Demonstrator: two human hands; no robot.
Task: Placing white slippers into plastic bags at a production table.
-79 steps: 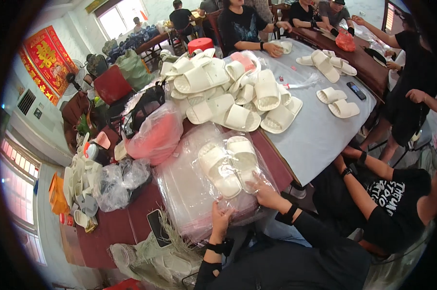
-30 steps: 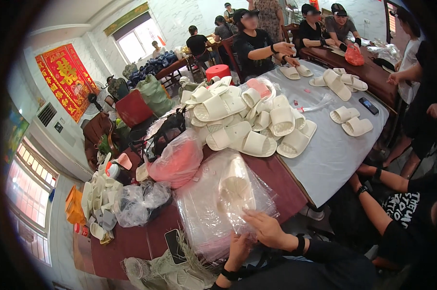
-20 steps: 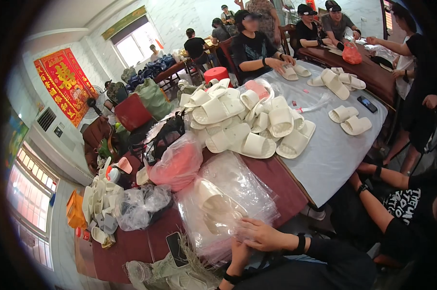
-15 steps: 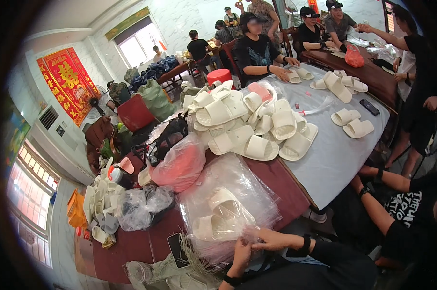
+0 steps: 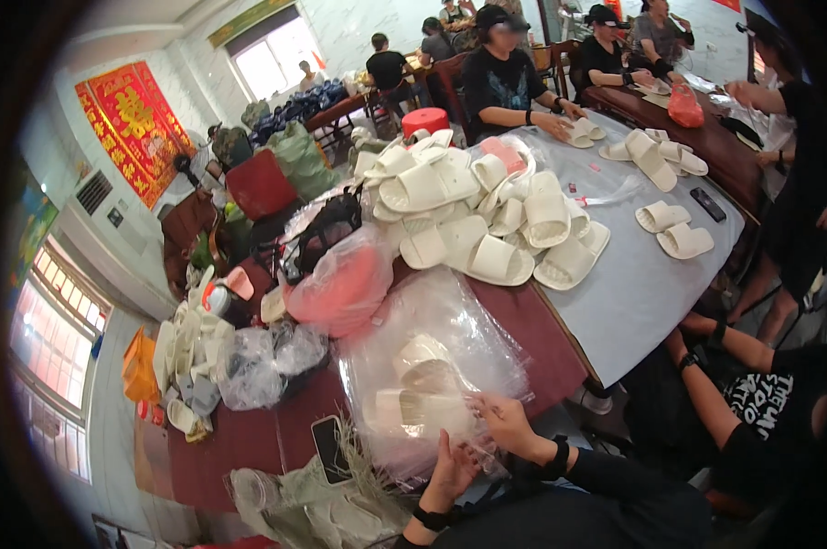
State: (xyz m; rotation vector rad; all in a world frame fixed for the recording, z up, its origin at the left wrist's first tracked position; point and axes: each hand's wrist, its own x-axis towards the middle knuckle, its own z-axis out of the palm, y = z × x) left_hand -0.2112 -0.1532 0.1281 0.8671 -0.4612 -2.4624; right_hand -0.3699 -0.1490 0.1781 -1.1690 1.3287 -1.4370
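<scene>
A pair of cream slippers [image 5: 402,412] lies inside a clear plastic bag [image 5: 450,423], on a stack of flat clear bags [image 5: 487,334] at the table's near edge. My right hand [image 5: 510,425] grips the bag by its near right edge, beside the slippers. Just left and nearer to me, my left hand [image 5: 452,471] has its thumb raised apart from its fingers. It is next to the bag's loose open end. Both wrists wear black bands.
A large heap of cream slippers [image 5: 491,215] lies beyond the bags. Left stand a pink-filled plastic bag [image 5: 345,284], a phone [image 5: 329,450] and more slippers [image 5: 189,352]. A co-worker [image 5: 505,78] handles slippers across the table; another person's arms [image 5: 715,389] show at right.
My hands were close together at the bag's mouth and are now apart. The right moved up along the bag's edge; the left thumb lifted. The view has shifted slightly.
</scene>
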